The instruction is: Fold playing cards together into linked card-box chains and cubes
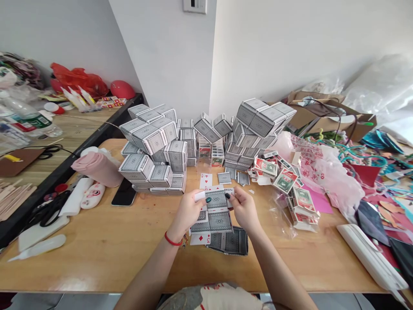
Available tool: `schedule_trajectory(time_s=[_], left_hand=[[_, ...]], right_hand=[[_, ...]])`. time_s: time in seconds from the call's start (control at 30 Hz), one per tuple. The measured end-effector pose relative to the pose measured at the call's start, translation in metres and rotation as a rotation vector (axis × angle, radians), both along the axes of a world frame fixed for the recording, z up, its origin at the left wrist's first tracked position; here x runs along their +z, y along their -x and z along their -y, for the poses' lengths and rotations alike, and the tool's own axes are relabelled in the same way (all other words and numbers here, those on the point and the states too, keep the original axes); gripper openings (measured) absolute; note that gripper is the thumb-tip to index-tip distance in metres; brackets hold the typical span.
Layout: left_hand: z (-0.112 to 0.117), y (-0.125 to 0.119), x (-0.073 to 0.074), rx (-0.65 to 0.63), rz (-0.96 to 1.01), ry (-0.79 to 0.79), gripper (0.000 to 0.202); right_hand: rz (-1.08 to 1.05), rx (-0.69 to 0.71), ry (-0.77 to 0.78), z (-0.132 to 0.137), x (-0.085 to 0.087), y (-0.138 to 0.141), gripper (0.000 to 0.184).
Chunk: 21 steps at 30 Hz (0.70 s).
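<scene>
My left hand and my right hand pinch a patterned playing card between them, thumbs on its face at either side. The held card looks partly folded at its ends. Just below it is a block of joined cards; whether it touches my fingers is hard to tell. An open card box lies nearest me, beside a three of diamonds. Beyond my hands a heart card lies face up, with small folded card pieces to its right.
Blocks folded from cards are piled at left and right. Torn card packs lie at right near a plastic bag. A phone, a pink roll, scissors and a glue bottle are at left.
</scene>
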State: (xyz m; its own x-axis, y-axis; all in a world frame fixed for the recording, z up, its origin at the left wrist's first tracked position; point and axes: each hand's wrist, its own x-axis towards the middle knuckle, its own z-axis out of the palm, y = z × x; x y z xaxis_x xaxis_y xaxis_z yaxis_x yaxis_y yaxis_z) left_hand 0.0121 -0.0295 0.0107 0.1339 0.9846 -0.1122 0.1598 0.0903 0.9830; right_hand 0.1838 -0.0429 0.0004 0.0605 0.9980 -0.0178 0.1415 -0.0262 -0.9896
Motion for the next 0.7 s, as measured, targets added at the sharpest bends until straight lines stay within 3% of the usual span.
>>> schedule_trajectory(time_s=[0.3, 0.4, 0.7], left_hand=[[-0.002, 0.004, 0.013, -0.024, 0.107, -0.003, 0.02], [-0.005, 0.008, 0.015, -0.01, 0.065, -0.004, 0.019], [0.002, 0.009, 0.015, 0.019, -0.011, -0.207, 0.017]], right_hand=[[-0.218, 0.033, 0.088, 0.001, 0.009, -0.003, 0.028], [-0.141, 0.038, 0.083, 0.001, 0.013, -0.004, 0.025], [0.097, 0.014, -0.065, 0.002, 0.021, 0.001, 0.02]])
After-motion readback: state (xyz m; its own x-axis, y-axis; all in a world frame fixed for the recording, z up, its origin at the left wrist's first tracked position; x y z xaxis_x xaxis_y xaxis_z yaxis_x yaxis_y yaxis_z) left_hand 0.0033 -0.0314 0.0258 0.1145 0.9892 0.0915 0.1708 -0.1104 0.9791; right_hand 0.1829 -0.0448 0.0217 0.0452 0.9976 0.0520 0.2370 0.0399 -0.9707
